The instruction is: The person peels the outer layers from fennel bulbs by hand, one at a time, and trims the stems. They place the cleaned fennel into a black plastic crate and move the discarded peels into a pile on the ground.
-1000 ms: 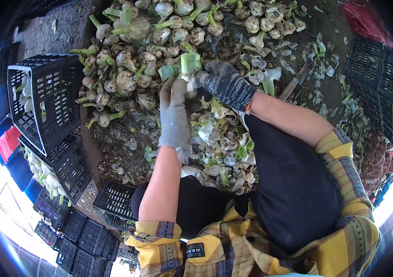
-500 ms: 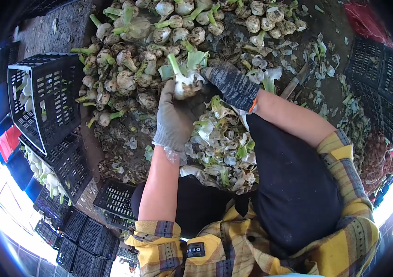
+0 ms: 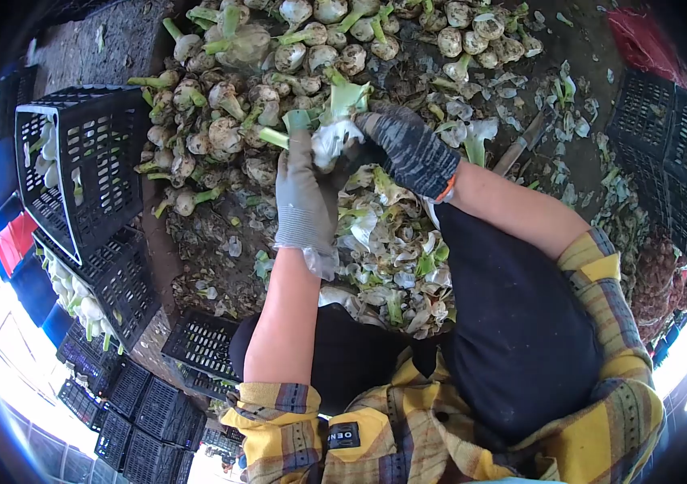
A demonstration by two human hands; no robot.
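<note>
My left hand [image 3: 301,181], in a grey glove, grips a white garlic bulb [image 3: 332,145] with a cut green stem pointing left. My right hand [image 3: 408,147], in a dark striped knit glove, is closed at the bulb's right side, on its loose outer skin. A wide pale-green leaf flap [image 3: 349,98] stands up from the bulb between the hands. The right fingertips are partly hidden. Below the hands lies a heap of stripped skins [image 3: 396,242].
Soil-covered garlic bulbs [image 3: 226,133] are piled ahead and to the left. A black crate [image 3: 101,161] with white bulbs stands left, above another filled crate [image 3: 121,298]. A knife [image 3: 513,153] lies right. Black crates [image 3: 662,121] and a red net bag [image 3: 651,48] are far right.
The bulb has turned, so its stem now points left instead of up. My left fingers have moved up along it, and its loose skin now covers the soiled root side.
</note>
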